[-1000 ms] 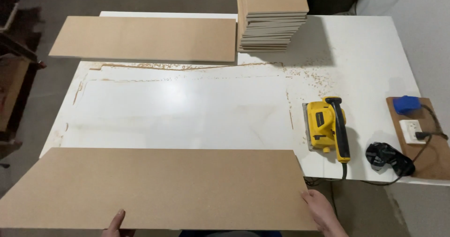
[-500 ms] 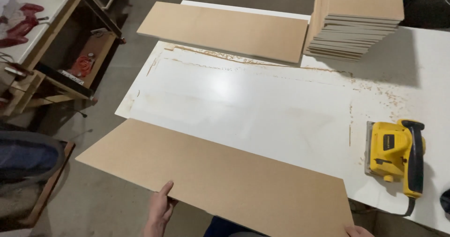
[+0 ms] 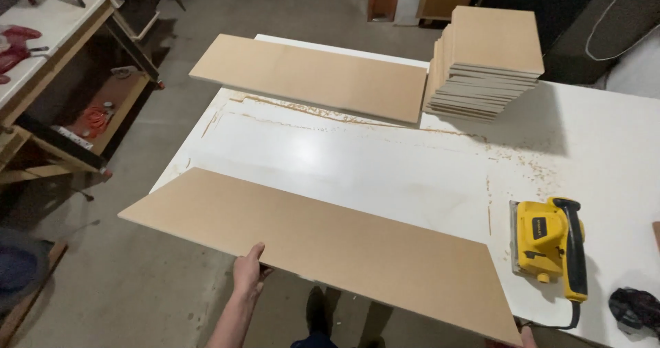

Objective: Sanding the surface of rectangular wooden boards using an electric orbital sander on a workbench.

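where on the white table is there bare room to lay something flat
The widest bare patch of the white table lies mid-table, bordered by the held board in front, the far board and sawdust line behind, and the yellow sander to the right. Another lies right of the stack of panels. The front right corner is crowded. The left hand grips the held board's near edge.

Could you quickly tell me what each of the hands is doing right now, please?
Left hand: closed on the near edge of the long brown board.
Right hand: barely in view at the board's right corner; its grip cannot be told.
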